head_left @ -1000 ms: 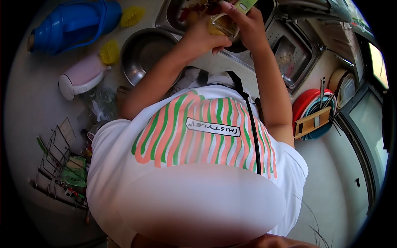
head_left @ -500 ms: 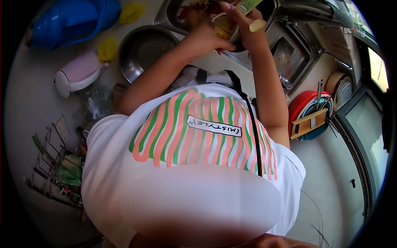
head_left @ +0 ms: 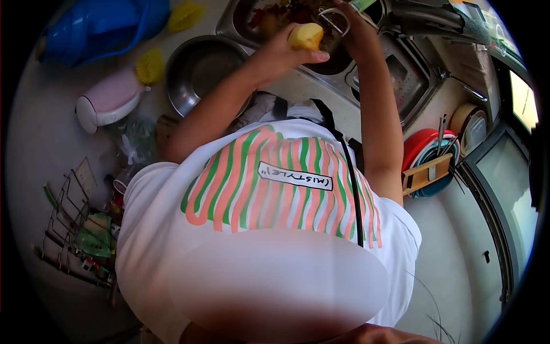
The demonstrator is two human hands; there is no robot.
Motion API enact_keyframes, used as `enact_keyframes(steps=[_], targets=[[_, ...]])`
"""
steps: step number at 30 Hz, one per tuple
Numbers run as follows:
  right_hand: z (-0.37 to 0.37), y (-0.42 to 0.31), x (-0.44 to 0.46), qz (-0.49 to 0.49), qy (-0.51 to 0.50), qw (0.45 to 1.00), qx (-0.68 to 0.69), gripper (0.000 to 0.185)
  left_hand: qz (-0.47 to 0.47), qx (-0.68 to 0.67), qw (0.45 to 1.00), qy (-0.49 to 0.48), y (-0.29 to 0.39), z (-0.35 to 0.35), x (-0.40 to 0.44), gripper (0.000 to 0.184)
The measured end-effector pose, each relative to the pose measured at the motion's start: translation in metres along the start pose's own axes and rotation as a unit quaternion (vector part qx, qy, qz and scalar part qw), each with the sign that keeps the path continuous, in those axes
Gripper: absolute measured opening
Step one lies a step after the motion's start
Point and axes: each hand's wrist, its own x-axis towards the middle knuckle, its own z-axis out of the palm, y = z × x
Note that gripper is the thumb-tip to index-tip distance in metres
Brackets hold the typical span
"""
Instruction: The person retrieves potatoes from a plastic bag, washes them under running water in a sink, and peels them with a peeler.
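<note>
A yellow, peeled potato (head_left: 306, 36) rests in my left hand (head_left: 281, 53), the thumb along its near side and the fingers around it. My right hand (head_left: 356, 28), closed, grips a peeler; the peeler (head_left: 337, 20) has a pale U-shaped head and a partly visible green handle. Its head is just right of the potato, apart from it. Both hands are over the steel sink (head_left: 226, 24). Dark red and brownish scraps (head_left: 298, 12) lie in the basin beyond my left hand, partly hidden by it.
Left of the sink stand a steel bowl (head_left: 186, 74), a pink and white appliance (head_left: 106, 100), yellow scrubbers (head_left: 184, 16) and a blue thermos (head_left: 106, 28). A drainer basin (head_left: 424, 77) lies to the right, with stacked basins and a wooden slicer (head_left: 427, 174) nearer me.
My hands have moved apart. The peeler has come away from the potato toward the upper right, and the potato has turned into clear view. A pale strip near my right hand no longer shows.
</note>
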Motion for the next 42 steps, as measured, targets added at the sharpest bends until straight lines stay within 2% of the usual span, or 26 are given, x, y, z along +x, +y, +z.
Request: enact_keyframes(steps=[3, 4, 7, 10, 11, 13, 16, 17, 19, 22, 24, 25, 27, 28, 31, 32, 33, 35, 37, 38, 39, 41, 42], targets=[[0.004, 0.012, -0.017, -0.093, -0.111, 0.989, 0.011, 0.017, 0.029, -0.004, 0.999, -0.021, -0.003, -0.007, 0.005, 0.063], [0.005, 0.009, -0.023, -0.075, -0.152, 0.985, -0.028, 0.02, 0.033, -0.015, 0.999, -0.029, -0.003, -0.008, 0.005, 0.064], [0.016, 0.014, -0.031, -0.172, -0.183, 0.961, -0.115, 0.027, 0.069, -0.03, 0.997, 0.0, -0.005, -0.006, 0.009, 0.064], [0.021, 0.008, -0.037, -0.163, -0.221, 0.953, -0.131, 0.032, 0.128, 0.112, 0.984, 0.05, -0.01, -0.007, 0.015, 0.065], [0.021, 0.006, -0.037, -0.153, -0.215, 0.952, -0.157, 0.033, 0.148, 0.159, 0.974, 0.07, -0.008, -0.005, 0.015, 0.065], [0.02, 0.004, -0.036, -0.131, -0.201, 0.948, -0.211, 0.033, 0.097, 0.147, 0.983, 0.053, 0.0, -0.004, 0.01, 0.065], [0.007, 0.02, -0.011, -0.202, -0.142, 0.959, -0.137, 0.029, 0.051, 0.135, 0.989, 0.042, -0.008, -0.005, 0.003, 0.058], [-0.011, 0.026, 0.011, -0.317, -0.108, 0.923, -0.192, 0.033, 0.041, 0.133, 0.989, 0.04, -0.012, -0.006, -0.001, 0.056], [-0.065, 0.042, 0.061, -0.305, 0.028, 0.881, -0.361, 0.031, 0.034, 0.046, 0.998, 0.02, 0.003, -0.003, -0.013, 0.057], [-0.051, 0.03, 0.03, -0.302, 0.007, 0.922, -0.241, 0.03, 0.046, 0.023, 0.997, 0.064, 0.004, -0.006, -0.015, 0.06], [-0.024, 0.037, 0.011, -0.217, -0.043, 0.973, -0.065, 0.027, 0.025, 0.053, 0.994, 0.096, 0.0, -0.006, -0.008, 0.062], [-0.008, 0.036, 0.002, -0.176, -0.068, 0.982, 0.024, 0.027, 0.03, 0.038, 0.996, 0.077, 0.001, -0.005, -0.003, 0.063], [0.018, 0.018, -0.037, -0.141, -0.119, 0.976, -0.118, 0.024, 0.029, 0.005, 0.999, 0.04, 0.0, -0.001, -0.002, 0.064], [0.018, 0.023, -0.037, -0.133, -0.135, 0.98, -0.064, 0.027, 0.03, 0.021, 0.999, 0.026, 0.0, 0.0, -0.002, 0.063], [-0.019, 0.037, 0.02, -0.251, -0.024, 0.953, -0.167, 0.034, -0.013, -0.064, 0.998, -0.004, 0.005, -0.004, -0.013, 0.061], [-0.034, 0.038, 0.025, -0.255, 0.011, 0.947, -0.194, 0.041, -0.005, -0.097, 0.995, -0.024, 0.008, -0.004, -0.017, 0.058], [-0.03, 0.026, 0.014, -0.244, 0.067, 0.941, -0.224, 0.041, 0.006, -0.086, 0.996, -0.016, 0.011, -0.003, -0.016, 0.057], [-0.005, 0.016, -0.011, -0.185, -0.021, 0.982, 0.036, 0.039, 0.024, -0.067, 0.997, 0.012, 0.014, 0.0, -0.016, 0.055], [0.009, 0.016, -0.027, -0.163, -0.101, 0.981, 0.012, 0.033, 0.116, 0.001, 0.992, 0.047, -0.003, 0.005, -0.008, 0.053], [0.016, 0.013, -0.038, -0.173, -0.131, 0.975, -0.047, 0.028, 0.172, 0.038, 0.982, 0.061, -0.005, 0.005, 0.002, 0.052], [0.026, 0.006, -0.054, -0.186, -0.133, 0.968, -0.108, 0.027, 0.058, 0.023, 0.997, 0.036, 0.014, 0.007, -0.007, 0.062], [0.015, 0.011, -0.042, -0.171, -0.124, 0.969, -0.131, 0.029, 0.074, 0.016, 0.997, 0.007, 0.004, 0.005, -0.006, 0.053], [0.009, 0.013, -0.032, -0.21, -0.051, 0.962, -0.166, 0.029, 0.066, 0.0, 0.998, -0.005, 0.004, 0.004, -0.008, 0.054]])
